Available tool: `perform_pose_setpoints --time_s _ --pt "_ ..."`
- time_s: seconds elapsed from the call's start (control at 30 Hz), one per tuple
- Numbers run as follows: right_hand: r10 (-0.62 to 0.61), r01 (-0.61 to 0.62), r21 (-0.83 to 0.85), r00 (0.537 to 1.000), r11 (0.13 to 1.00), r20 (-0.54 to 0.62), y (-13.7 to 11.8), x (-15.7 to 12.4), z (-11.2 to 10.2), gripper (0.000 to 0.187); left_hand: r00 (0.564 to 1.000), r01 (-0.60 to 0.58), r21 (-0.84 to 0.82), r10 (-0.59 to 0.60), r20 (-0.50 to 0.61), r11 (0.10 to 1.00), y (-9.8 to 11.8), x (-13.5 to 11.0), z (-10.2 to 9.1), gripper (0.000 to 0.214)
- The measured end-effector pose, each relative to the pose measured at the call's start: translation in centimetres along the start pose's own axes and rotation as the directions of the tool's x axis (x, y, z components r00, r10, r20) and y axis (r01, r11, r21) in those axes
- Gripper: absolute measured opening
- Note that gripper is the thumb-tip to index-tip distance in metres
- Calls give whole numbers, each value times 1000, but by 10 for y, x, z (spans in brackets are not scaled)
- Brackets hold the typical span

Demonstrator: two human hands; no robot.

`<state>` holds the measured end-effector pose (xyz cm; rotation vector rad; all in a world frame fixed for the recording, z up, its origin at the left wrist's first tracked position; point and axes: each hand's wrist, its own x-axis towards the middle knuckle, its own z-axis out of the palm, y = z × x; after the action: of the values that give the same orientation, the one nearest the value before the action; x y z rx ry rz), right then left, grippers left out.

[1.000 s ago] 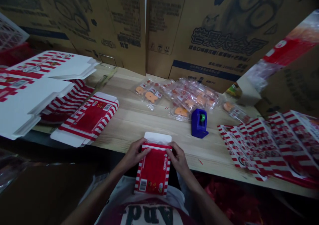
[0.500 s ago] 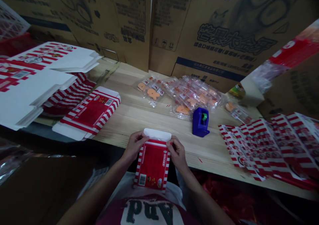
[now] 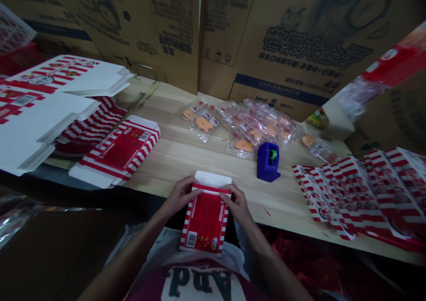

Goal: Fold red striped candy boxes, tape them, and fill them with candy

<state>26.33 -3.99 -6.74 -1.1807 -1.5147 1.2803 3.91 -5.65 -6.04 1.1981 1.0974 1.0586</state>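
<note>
As the left hand (image 3: 181, 195) and right hand (image 3: 237, 204) pinch a red-striped carton (image 3: 204, 223), its white flap (image 3: 213, 178) juts upward

A light pine workbench (image 3: 186, 163) carries a cobalt-blue plastic tape dispenser (image 3: 266, 162), just beside transparent plastic packets of orange shaped pieces (image 3: 259, 128). Flat red-and-white striped paperboard carton blanks lie at left (image 3: 115, 152) and right (image 3: 359, 194). Brown corrugated cartons with dark print (image 3: 299, 39) stand behind.

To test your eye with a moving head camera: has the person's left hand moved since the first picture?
Yes, slightly: against the blue tape dispenser, the left hand, on the red striped carton, has shifted forward, away from the body.
</note>
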Motion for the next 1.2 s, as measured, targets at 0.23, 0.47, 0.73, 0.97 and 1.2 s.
perform_pose_setpoints --time_s 0.23,0.47,0.73,0.97,1.2 --pt "73 -76 57 995 995 63 -1 7 1 31 987 -75 167 50 151 983 9 13 -13 34" --pt "72 -73 89 997 993 15 4 2 5 32 999 7 14 -6 -34 1000 -2 5 0 36" --pt "72 -37 166 976 985 -207 7 -4 21 24 930 19 -96 -52 -363 995 -10 6 17 18" --pt "138 -128 208 990 970 -32 4 3 5 21 998 -40 100 45 -49 994 5 11 -8 22" --pt "4 -6 32 998 999 69 -6 6 -10 22 996 -83 300 91 -10 950 18 5 -12 24"
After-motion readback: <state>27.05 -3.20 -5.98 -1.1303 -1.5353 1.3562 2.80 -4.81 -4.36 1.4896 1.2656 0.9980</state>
